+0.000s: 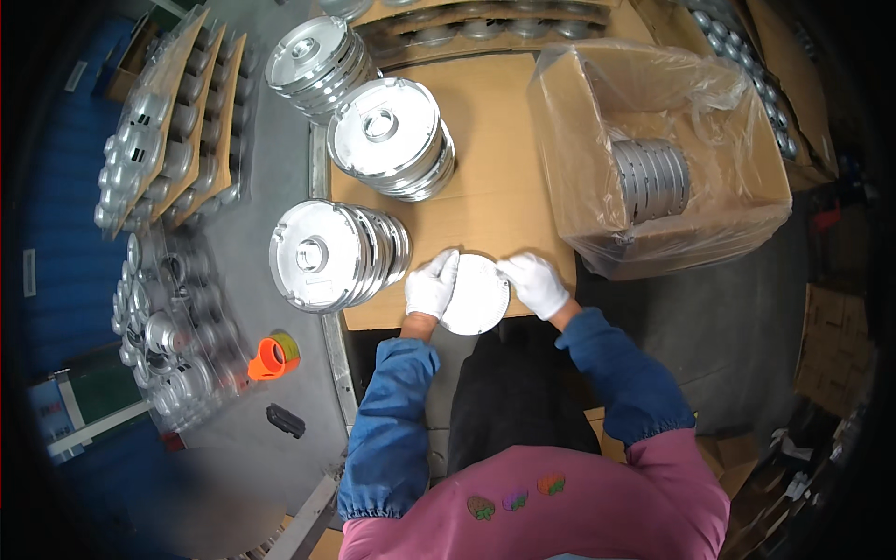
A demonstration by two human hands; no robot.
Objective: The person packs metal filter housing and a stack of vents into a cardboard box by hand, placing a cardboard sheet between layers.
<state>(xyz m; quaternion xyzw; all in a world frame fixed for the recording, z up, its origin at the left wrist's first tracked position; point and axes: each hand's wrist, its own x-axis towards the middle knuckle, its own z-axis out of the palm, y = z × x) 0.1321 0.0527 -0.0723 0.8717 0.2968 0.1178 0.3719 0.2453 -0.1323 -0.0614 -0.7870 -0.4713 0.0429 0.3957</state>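
A flat, round, silvery-white metal disc (pixel 476 297) is held upright-facing at the near edge of the cardboard-covered table. My left hand (pixel 431 286), in a white glove, grips its left rim, with the thumb along the face. My right hand (pixel 535 283), gloved too, is closed at the disc's upper right rim. Its fingertips are pinched there, and what lies between them is too small to make out. Just left of my left hand stands a stack of round metal covers (pixel 317 257) with a raised centre ring. Another stack (pixel 383 126) rises behind it.
A third stack (pixel 308 54) stands at the far left. At right is a carton (pixel 667 247) lined with clear plastic, holding a row of discs (pixel 651 177). Layered metal parts on cardboard sheets (pixel 177 121) fill the left side, near an orange tape dispenser (pixel 271 358) and a black object (pixel 286 421).
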